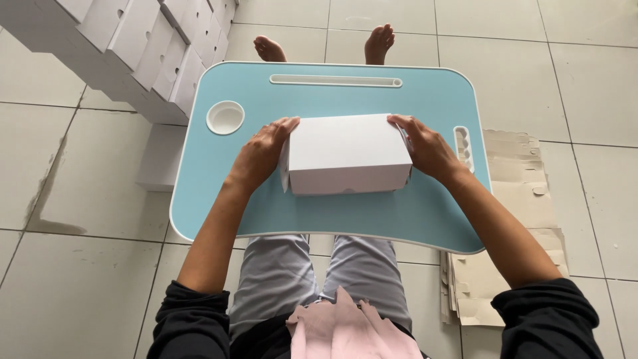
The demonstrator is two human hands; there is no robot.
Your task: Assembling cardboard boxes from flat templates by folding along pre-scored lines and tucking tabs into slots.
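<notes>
Your two hands bracket a closed white box (347, 154) on a light blue lap table (372, 219), one hand pressed to each short end. Your left hand (260, 154) lies flat against the left end, fingers (282, 126) stretched forward along the box's top left edge, not curled around anything; the palm bears on the side wall, which keeps that panel from springing outward. Your right hand (428, 147) mirrors it — fingers spread along the right end, fingertips at the far top corner. Neither hand lifts the box; it rests on the table between your palms, squeezed lightly from both sides, so it stays square.

Beyond your left fingertips sits a round white cup recess (225, 117) in the table, and beyond both hands runs a long narrow slot (335, 81) near the far edge. Just outside your right fingers is a small oval cut-out (463, 147).

Further left of your left hand, a stack of finished white boxes (143, 50) rests on the tiled floor (80, 266). Right of your right forearm — on the floor, partly under the table edge — lies a pile of flat cardboard blanks (515, 193), within easy reach.
</notes>
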